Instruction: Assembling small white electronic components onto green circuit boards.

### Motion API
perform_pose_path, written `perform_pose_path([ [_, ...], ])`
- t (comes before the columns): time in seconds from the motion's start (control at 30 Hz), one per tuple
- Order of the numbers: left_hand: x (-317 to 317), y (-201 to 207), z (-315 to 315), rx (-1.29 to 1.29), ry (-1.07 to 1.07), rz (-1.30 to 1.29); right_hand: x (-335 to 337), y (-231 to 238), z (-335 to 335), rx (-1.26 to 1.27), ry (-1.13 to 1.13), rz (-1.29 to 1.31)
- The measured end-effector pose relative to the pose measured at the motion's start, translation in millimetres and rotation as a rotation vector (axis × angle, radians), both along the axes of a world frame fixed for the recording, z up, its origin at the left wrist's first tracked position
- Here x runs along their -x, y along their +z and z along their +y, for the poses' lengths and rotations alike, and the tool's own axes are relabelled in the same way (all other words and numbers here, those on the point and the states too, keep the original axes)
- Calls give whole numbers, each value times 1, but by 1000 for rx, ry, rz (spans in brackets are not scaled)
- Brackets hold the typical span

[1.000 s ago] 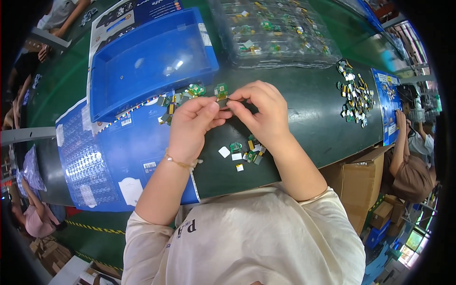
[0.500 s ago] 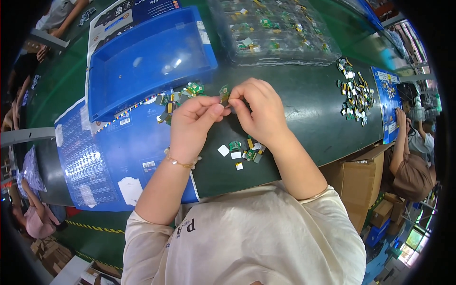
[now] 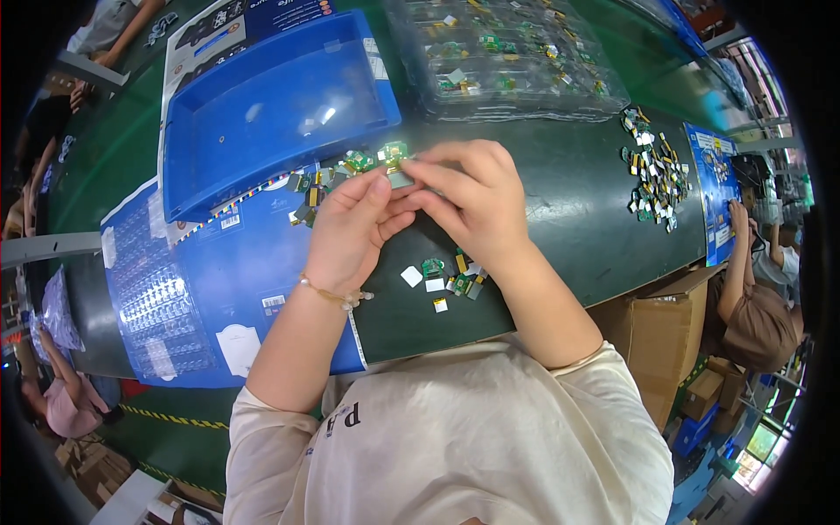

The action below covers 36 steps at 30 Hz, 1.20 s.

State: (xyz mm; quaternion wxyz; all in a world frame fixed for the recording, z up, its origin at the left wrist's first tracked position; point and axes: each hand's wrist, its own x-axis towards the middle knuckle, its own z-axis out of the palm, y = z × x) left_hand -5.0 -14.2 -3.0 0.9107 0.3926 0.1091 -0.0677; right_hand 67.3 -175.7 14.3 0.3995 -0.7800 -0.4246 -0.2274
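Both hands meet over the bench (image 3: 560,219) — my left hand (image 3: 350,223) and right hand (image 3: 472,197) pinch the same small green circuit board (image 3: 394,157) between thumb and fingertips, so each grip is narrow and holding that board. It sits at the top of my fingers, just past them toward the blue tray (image 3: 271,114), its long side running roughly left to right, from one grip to the other. Neither hand is nearer — both are touching it. Just left of it lies a scatter of more green parts (image 3: 337,175); below my wrists, small white and green pieces (image 3: 442,280) rest on the dark surface. Against a second ago, my hands have crept slightly up and left toward the tray, and the right hand now covers more of the board.
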Motion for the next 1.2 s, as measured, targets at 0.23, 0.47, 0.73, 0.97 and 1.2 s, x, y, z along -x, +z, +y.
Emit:
perform_pose_path([
  [0.23, 1, -8, -1, -7, -2, -35, 0, -5, -3, -17, -10, -51],
  [0.47, 2, -4, -1, 49, 10, -55, 3, -3, -1, 6, -71, -42],
  [0.73, 2, -6, -1, 15, 78, -92, 6, -2, -1, 28, -48, -78],
  [0.97, 3, -2, -4, -56, 136, -95, 7, 1, 1, 39, -72, -88],
  [1.2, 2, -5, -7, -194, 229, -93, 8, -1, 2, 64, -30, -108],
])
